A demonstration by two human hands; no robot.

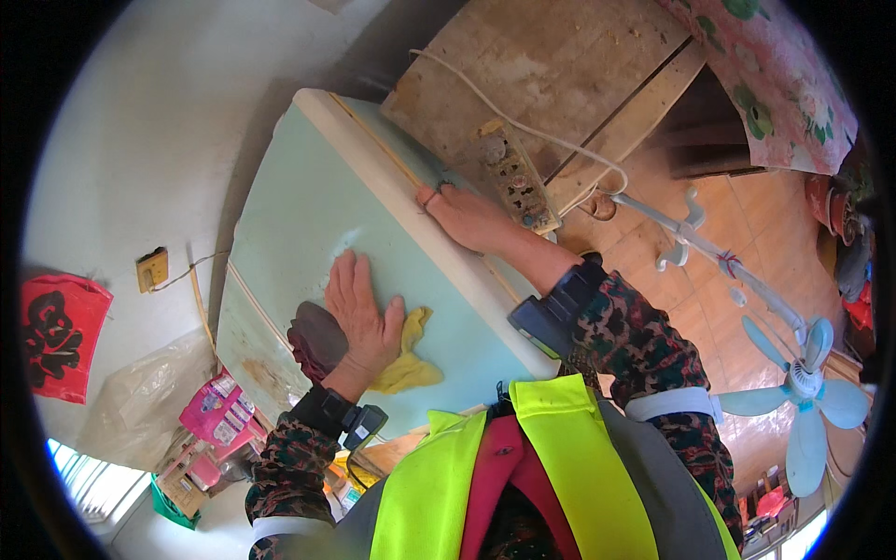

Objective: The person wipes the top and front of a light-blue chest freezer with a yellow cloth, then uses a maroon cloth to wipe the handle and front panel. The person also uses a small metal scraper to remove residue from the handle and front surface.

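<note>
A pale green panel with a cream border, the side of a large appliance or cabinet (420, 266), lies before me. My left hand (360, 308) rests on it palm down, fingers spread, beside a shiny whitish spot. A yellow cloth (413, 364) lies crumpled on the panel by my left thumb and wrist. On the other side of that hand is a dark maroon cloth or pouch (315, 336), partly hidden by the wrist. My right hand (458, 213) bends over the cream edge; its fingertips are mostly hidden, so its grip is unclear.
A dirty power strip (518, 175) with a white cable lies on a stained wooden board (476, 84) beyond my right hand. A pale blue fan (805, 385) stands on the tiled floor at right. A wall socket (152, 269) with a cord is at left.
</note>
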